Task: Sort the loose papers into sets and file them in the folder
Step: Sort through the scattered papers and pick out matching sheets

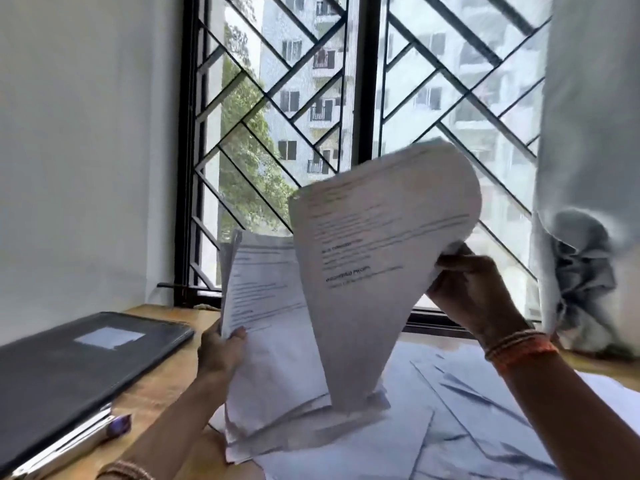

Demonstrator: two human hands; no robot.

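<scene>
Right hand (464, 289) pinches blurred sheet (374, 244) aloft | left hand (221, 351) grips stack (270, 341), apparently beneath

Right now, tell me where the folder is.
In the head view, the dark folder lies closed at the left on the wooden table, left of the left hand and its papers.

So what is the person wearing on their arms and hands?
Both forearms are bare, with no sleeves showing. The right wrist carries a stack of thin bangles, orange and gold-toned. The left wrist has similar thin bangles, only partly in view at the picture's bottom edge. No rings or gloves are visible on the left hand or right hand.
</scene>
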